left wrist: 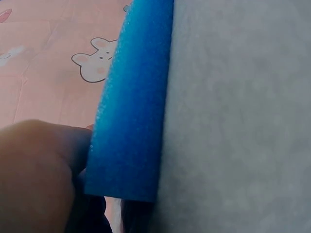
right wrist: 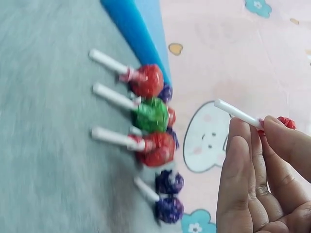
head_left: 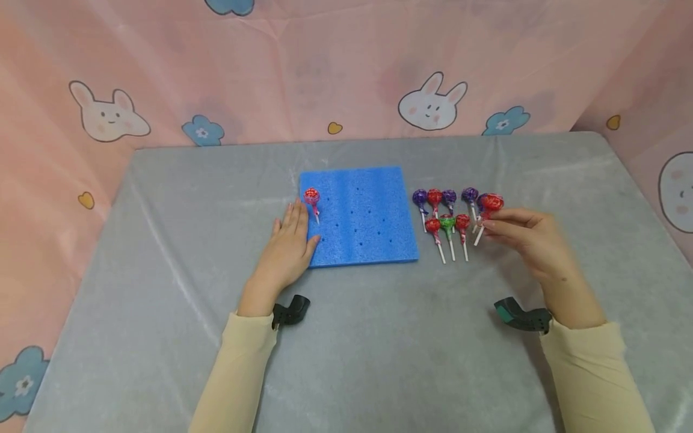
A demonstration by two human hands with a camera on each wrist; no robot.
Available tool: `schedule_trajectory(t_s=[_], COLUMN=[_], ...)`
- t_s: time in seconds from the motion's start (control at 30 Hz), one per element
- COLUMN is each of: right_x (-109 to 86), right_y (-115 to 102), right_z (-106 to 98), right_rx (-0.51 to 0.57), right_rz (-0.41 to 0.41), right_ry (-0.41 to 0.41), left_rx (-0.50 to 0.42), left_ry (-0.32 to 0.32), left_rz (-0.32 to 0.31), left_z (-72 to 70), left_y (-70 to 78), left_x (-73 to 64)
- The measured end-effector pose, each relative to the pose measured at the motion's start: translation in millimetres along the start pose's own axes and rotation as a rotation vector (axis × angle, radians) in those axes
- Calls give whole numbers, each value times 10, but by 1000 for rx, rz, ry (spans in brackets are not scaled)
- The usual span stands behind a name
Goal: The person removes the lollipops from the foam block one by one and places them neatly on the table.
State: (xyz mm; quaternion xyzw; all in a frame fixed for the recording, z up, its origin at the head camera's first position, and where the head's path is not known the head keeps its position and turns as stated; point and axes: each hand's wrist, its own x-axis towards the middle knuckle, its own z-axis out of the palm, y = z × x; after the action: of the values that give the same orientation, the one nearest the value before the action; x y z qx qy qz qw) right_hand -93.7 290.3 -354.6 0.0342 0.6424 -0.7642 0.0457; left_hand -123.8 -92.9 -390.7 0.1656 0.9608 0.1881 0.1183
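My right hand point(head_left: 536, 243) pinches a red lollipop point(head_left: 491, 203) between thumb and fingers, lifted at the right end of the lollipop group. In the right wrist view its white stick point(right wrist: 237, 112) points away from the fingertips, to the upper left. My left hand point(head_left: 286, 249) rests against the left edge of a blue foam board point(head_left: 373, 186), fingers straight and thumb over the edge. Small holes dot the board. One red lollipop point(head_left: 311, 196) stands in it near the upper left, beside my left fingertips.
Right of the board lie several loose lollipops in two rows, among them a green one point(head_left: 447, 223), a red one point(head_left: 462, 222) and a purple one point(head_left: 420, 197). A grey cloth point(head_left: 400, 349) covers the table. Behind hangs a pink curtain point(head_left: 303, 72) with rabbits.
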Motion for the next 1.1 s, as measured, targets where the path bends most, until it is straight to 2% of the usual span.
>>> schedule_trajectory(t_s=[0.27,0.6,0.77,0.9,1.1], right_x=[-51,66,111,129,144], right_y=[-22,79,142,176,186], right_z=[-154,-258,-277,-281,-291], right_rx=[-49,-206,-221,-229,-349], right_rz=[53,168,235,254,283], right_ry=[14,-3,5,-5,-36], left_rx=[7,4,7,10,5], left_ry=[3,7,6,1,4], left_rz=[4,3,3,-1,-1], left_z=[2,12,20,27,11], left_y=[12,4,-4,-9,-4], left_x=[-5,3,3,11,5])
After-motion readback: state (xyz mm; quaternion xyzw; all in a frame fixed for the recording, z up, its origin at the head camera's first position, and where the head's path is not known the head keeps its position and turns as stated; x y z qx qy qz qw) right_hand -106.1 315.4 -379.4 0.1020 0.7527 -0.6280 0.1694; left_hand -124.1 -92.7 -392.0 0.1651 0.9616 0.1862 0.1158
